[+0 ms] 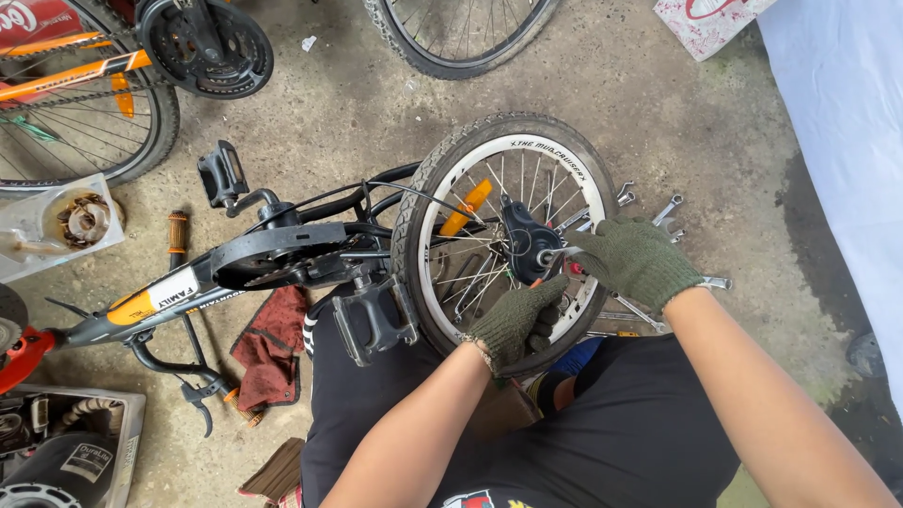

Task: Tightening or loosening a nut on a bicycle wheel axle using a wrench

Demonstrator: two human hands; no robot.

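A small bicycle lies upside down in front of me, its rear wheel (442, 174) with a white-walled tyre standing upright over my lap. My right hand (635, 259), in a dark green glove, is closed on a metal wrench (557, 252) set on the axle nut at the hub (523, 240). My left hand (515, 320), gloved too, grips the lower part of the wheel, with something orange just above its fingers. A pedal (372, 320) sticks out beside my left forearm.
Several wrenches (670, 209) lie on the concrete behind the wheel. A red rag (271, 343) and a hammer (179, 235) lie left of me. Other bicycle wheels (89, 122) stand at the top, plastic trays of parts (56, 226) at the left, a white sheet (847, 122) at the right.
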